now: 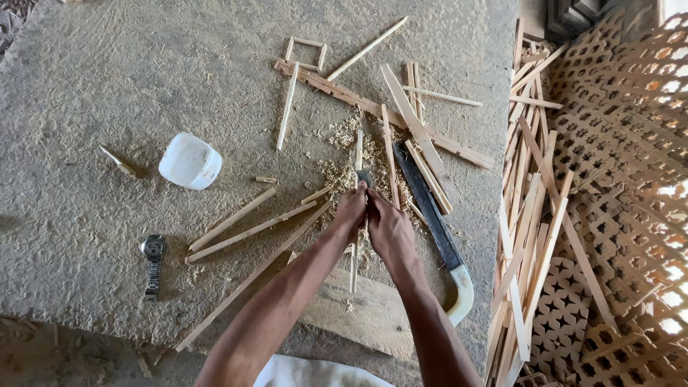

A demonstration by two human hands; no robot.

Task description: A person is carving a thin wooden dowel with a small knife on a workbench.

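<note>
Now I've got my left hand (349, 213) and right hand (387, 228) clamped together on the thin bamboo strip (356, 236), small blade (364, 177) best kept shallow along the grain.

Just beyond the fingers (362, 192) a heap of wood shavings (344, 154) lies on the floor (93, 79). Right of them lies a machete (430, 215), and farther right a pile of wooden slats (530, 208) against lattice panels (623, 136). Left of the fingers lie loose sticks (247, 231), then a plastic tub (189, 161) and a wristwatch (153, 264).
</note>
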